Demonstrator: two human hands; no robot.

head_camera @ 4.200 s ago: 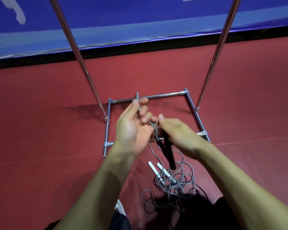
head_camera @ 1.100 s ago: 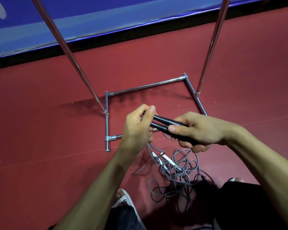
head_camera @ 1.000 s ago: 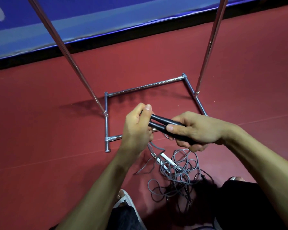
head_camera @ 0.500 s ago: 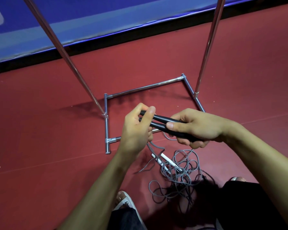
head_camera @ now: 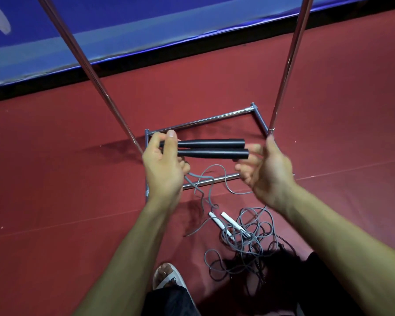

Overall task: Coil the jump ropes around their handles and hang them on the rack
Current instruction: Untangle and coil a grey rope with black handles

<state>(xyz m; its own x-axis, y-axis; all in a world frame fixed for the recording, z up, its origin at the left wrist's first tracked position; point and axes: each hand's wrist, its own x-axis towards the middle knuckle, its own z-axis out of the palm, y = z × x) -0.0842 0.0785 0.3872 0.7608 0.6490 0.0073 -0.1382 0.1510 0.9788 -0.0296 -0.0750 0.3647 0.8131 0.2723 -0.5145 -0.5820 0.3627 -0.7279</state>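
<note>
Right hand (head_camera: pixel 267 172) slid off handles (head_camera: pixel 212 153), grip now loose and empty; left hand (head_camera: pixel 163 172) pinches their left ends; cord (head_camera: pixel 215 165) uncoiled, winding yet to begin.

black handles (head_camera: pixel 212 153): 2 | white handles (head_camera: pixel 232 221): 2 | hands (head_camera: pixel 163 169): 2 | rack uprights (head_camera: pixel 96 80): 2 | sandal (head_camera: pixel 167 275): 1

Likely sports hall: red sport flooring (head_camera: pixel 55 179), blue padded wall barrier (head_camera: pixel 123 30).
</note>
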